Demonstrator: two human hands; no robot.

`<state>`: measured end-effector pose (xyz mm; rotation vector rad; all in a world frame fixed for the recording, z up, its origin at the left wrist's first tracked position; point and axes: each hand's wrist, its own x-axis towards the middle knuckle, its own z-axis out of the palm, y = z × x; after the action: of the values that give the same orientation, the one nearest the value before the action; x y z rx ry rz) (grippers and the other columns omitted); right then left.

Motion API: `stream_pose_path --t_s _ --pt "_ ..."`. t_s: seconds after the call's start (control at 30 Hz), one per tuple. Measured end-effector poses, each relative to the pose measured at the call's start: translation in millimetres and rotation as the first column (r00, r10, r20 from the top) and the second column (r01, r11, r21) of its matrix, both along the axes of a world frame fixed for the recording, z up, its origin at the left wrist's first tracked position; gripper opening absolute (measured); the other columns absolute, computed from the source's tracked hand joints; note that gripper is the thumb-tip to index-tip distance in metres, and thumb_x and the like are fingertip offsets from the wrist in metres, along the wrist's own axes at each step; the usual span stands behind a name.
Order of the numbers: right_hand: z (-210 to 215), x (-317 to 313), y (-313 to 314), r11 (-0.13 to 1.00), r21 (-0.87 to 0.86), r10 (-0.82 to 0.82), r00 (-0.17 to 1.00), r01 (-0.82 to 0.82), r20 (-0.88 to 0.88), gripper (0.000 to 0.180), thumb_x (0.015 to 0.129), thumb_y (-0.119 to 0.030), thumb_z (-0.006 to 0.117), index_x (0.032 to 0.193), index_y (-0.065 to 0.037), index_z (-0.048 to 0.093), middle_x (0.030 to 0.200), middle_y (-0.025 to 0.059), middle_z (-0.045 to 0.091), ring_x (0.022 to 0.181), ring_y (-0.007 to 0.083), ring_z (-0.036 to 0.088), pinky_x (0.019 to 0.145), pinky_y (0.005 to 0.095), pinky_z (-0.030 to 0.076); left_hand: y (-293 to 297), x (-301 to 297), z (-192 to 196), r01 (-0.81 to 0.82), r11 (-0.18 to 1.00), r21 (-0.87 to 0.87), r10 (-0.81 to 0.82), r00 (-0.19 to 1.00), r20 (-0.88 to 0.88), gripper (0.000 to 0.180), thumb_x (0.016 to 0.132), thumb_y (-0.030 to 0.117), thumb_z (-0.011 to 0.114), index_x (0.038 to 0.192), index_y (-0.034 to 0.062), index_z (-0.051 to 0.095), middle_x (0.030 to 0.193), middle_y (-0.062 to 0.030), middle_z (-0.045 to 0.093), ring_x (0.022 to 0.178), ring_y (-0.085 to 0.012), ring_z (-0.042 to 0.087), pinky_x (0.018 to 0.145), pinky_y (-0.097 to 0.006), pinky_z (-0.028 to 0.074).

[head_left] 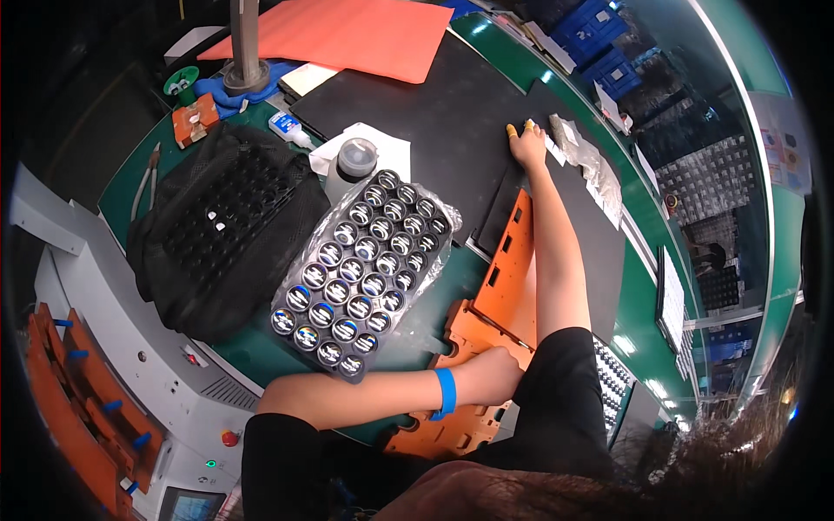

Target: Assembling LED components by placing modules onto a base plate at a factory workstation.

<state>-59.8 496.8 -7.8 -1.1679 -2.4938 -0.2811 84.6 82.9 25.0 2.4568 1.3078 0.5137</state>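
Note:
My left hand, with a blue wristband, is curled closed over the orange slotted fixture. What its fingers hold, if anything, is hidden. Stretched far forward, my right hand has yellow finger covers on two spread fingertips. It rests at the black mat, close to a clear plastic bag. An upright orange panel stands beside my right forearm. Left of the fixture lies a tray of round black-rimmed lens-like parts in clear plastic.
A black mesh-covered tray lies at the left. Behind the parts tray are a lidded clear jar and a small white bottle. A metal post and a red sheet are at the back. Orange plates stand at lower left.

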Motion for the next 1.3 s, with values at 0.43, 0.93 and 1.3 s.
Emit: stream_pose_path --t_s 0.43,0.93,1.3 --pt "28 6 -54 0.986 -0.037 0.161 0.987 -0.161 0.018 0.022 0.078 -0.01 0.059 0.094 0.004 0.059 0.098 0.0272 0.065 0.086 0.0416 0.066 0.076 0.0484 0.055 2 6 -16 -0.068 0.973 0.221 0.043 0.992 0.115 0.006 0.066 0.016 0.064 0.062 0.012 0.067 0.065 -0.0074 0.067 0.061 -0.0247 0.067 0.049 -0.035 0.049" --pt "134 168 -264 0.699 0.069 0.715 0.696 -0.712 -0.061 0.031 0.08 0.006 0.062 0.11 -0.003 0.062 0.092 0.0151 0.058 0.075 0.0366 0.061 0.063 0.0409 0.05 0 3 -6 -0.363 0.908 0.208 0.296 0.909 0.294 0.037 0.091 0.038 0.058 0.077 0.0045 0.063 0.058 -0.0149 0.062 0.055 -0.0334 0.064 0.051 -0.045 0.049" --pt "97 318 -340 0.834 0.064 0.55 0.817 -0.548 -0.17 0.032 0.079 0.012 0.06 0.109 0.001 0.06 0.092 0.017 0.054 0.076 0.033 0.062 0.061 0.0397 0.053 15 5 5 0.06 0.831 -0.554 0.489 0.396 0.777 0.049 0.099 0.053 0.039 0.104 0.0085 0.058 0.074 -0.0106 0.063 0.062 -0.0204 0.061 0.053 -0.035 0.046"
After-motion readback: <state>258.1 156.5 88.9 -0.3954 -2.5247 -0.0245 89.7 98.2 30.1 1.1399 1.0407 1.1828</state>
